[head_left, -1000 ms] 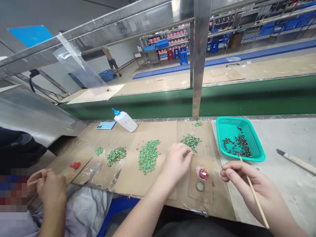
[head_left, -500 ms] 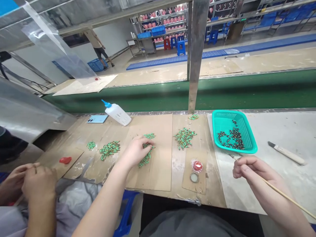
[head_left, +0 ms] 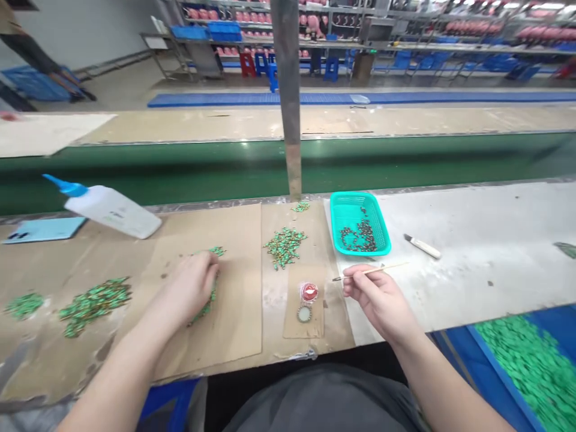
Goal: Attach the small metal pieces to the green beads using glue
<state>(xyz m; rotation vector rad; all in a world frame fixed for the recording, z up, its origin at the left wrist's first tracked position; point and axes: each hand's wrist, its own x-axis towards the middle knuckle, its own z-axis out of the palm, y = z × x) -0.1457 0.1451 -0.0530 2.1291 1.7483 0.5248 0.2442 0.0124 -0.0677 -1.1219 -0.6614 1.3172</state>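
Note:
My left hand is over a pile of small green-and-gold pieces on a cardboard sheet. Its fingers point down and are closed together; whatever they hold is hidden. In my right hand a thin paintbrush lies between thumb and fingers, its dark tip pointing left. Left of that tip, a cap of red paint and a cap with pale contents rest on a small card. Another heap of green-and-gold pieces lies between the hands.
A turquoise basket with small dark pieces stands beyond my right hand, with a knife to its right. A white squeeze bottle and a light-blue phone lie back left. A metal post rises behind. Green pieces fill a blue tray.
The view has swung right, so the neighbour's hands are out of frame. The brush has turned in my right hand, its tip now toward the caps. My left hand stays at the green pile.

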